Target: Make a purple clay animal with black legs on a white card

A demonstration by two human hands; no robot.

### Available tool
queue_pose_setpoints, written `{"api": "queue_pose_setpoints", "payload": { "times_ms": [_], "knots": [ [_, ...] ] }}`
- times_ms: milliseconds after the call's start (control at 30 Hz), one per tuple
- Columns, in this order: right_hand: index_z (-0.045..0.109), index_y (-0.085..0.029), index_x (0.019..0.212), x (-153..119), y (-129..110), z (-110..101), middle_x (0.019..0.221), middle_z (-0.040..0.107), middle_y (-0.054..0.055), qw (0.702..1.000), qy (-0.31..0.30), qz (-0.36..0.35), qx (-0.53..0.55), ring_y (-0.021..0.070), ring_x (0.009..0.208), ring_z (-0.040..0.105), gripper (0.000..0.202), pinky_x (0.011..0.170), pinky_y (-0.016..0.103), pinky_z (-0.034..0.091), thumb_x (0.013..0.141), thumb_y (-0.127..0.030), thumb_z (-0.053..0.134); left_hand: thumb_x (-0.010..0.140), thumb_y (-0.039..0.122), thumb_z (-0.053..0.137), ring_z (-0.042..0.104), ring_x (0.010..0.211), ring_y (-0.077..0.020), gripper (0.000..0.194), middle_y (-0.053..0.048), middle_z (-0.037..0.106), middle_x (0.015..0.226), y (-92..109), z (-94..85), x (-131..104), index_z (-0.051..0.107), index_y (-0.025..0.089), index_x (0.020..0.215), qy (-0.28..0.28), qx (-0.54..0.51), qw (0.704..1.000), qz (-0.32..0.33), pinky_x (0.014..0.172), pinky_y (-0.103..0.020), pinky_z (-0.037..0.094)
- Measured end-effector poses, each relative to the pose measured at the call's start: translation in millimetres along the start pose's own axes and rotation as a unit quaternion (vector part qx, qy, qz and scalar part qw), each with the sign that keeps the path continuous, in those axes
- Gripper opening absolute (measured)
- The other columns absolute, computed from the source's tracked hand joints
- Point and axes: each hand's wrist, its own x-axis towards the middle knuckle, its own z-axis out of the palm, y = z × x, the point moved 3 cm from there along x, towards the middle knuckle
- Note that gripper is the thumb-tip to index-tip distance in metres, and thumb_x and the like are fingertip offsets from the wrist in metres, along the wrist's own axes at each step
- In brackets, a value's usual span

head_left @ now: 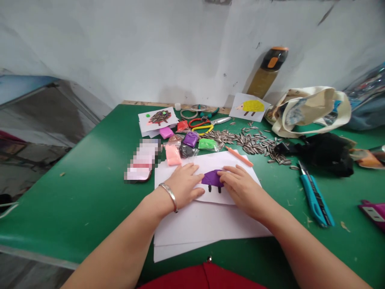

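A purple clay hedgehog shape with two short black legs lies on a sheet of white paper in front of me. My left hand rests flat on the paper at the shape's left end, fingers spread, with a silver bangle on the wrist. My right hand touches the right end of the purple clay with its slightly bent fingertips, hiding that end. More white sheets lie underneath.
Behind the paper are clay packets, an orange clay tool, scissors and sunflower seeds. Left is a blurred phone; right, a blue utility knife. A bottle and hedgehog pictures stand near the wall.
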Motion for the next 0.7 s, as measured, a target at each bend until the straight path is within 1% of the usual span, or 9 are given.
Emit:
{"api": "queue_pose_setpoints", "payload": {
  "times_ms": [67, 100, 233, 367, 567, 700],
  "knots": [
    [0.059, -0.020, 0.096, 0.5, 0.3, -2.1, 0.123, 0.063, 0.009, 1.000, 0.013, 0.002, -0.002, 0.0294, 0.126, 0.047, 0.023, 0.102, 0.060, 0.037, 0.090, -0.008, 0.040, 0.087, 0.035, 0.056, 0.048, 0.112, -0.0294, 0.030, -0.012, 0.055, 0.116, -0.1, 0.8, 0.1, 0.062, 0.017, 0.110, -0.004, -0.001, 1.000, -0.004, 0.094, -0.044, 0.041],
    [0.059, -0.020, 0.095, 0.7, 0.7, -2.8, 0.124, 0.063, 0.009, 1.000, 0.017, 0.004, -0.006, 0.0299, 0.126, 0.047, 0.024, 0.102, 0.060, 0.037, 0.089, -0.007, 0.039, 0.087, 0.035, 0.056, 0.048, 0.114, -0.0298, 0.032, -0.013, 0.055, 0.118, -0.2, 1.2, 0.1, 0.062, 0.017, 0.112, -0.004, -0.002, 1.000, -0.006, 0.095, -0.045, 0.041],
    [0.058, -0.019, 0.097, 0.7, 3.6, -0.7, 0.126, 0.062, 0.008, 1.000, 0.000, 0.005, -0.017, 0.0304, 0.124, 0.049, 0.024, 0.101, 0.060, 0.038, 0.089, -0.007, 0.040, 0.086, 0.035, 0.058, 0.044, 0.123, -0.0325, 0.046, -0.015, 0.051, 0.129, 0.0, 3.5, 0.2, 0.054, 0.017, 0.128, 0.001, 0.005, 1.000, -0.009, 0.100, -0.049, 0.038],
    [0.059, -0.020, 0.098, -0.1, 5.1, 0.2, 0.128, 0.061, 0.008, 1.000, -0.010, 0.011, -0.014, 0.0298, 0.124, 0.049, 0.023, 0.101, 0.060, 0.038, 0.091, -0.009, 0.039, 0.086, 0.035, 0.058, 0.042, 0.125, -0.0334, 0.045, -0.016, 0.050, 0.132, 1.0, 5.1, -0.2, 0.056, 0.017, 0.127, -0.003, 0.015, 1.000, -0.013, 0.101, -0.051, 0.037],
    [0.060, -0.019, 0.096, -1.3, 4.7, -4.0, 0.124, 0.063, 0.010, 1.000, 0.013, 0.002, 0.005, 0.0297, 0.121, 0.051, 0.023, 0.098, 0.056, 0.043, 0.091, -0.010, 0.039, 0.086, 0.037, 0.059, 0.038, 0.130, -0.0358, 0.054, -0.017, 0.044, 0.140, 1.6, 8.6, -1.0, 0.049, 0.019, 0.135, -0.004, 0.014, 1.000, -0.024, 0.104, -0.056, 0.033],
    [0.061, -0.019, 0.096, -1.7, 5.8, -3.1, 0.122, 0.064, 0.010, 1.000, 0.012, -0.008, 0.003, 0.0300, 0.120, 0.052, 0.024, 0.096, 0.055, 0.045, 0.089, -0.008, 0.040, 0.087, 0.040, 0.057, 0.036, 0.132, -0.0364, 0.051, -0.018, 0.043, 0.142, 1.6, 12.4, -0.4, 0.051, 0.020, 0.133, 0.002, 0.028, 0.999, -0.027, 0.104, -0.058, 0.031]
  ]
}}
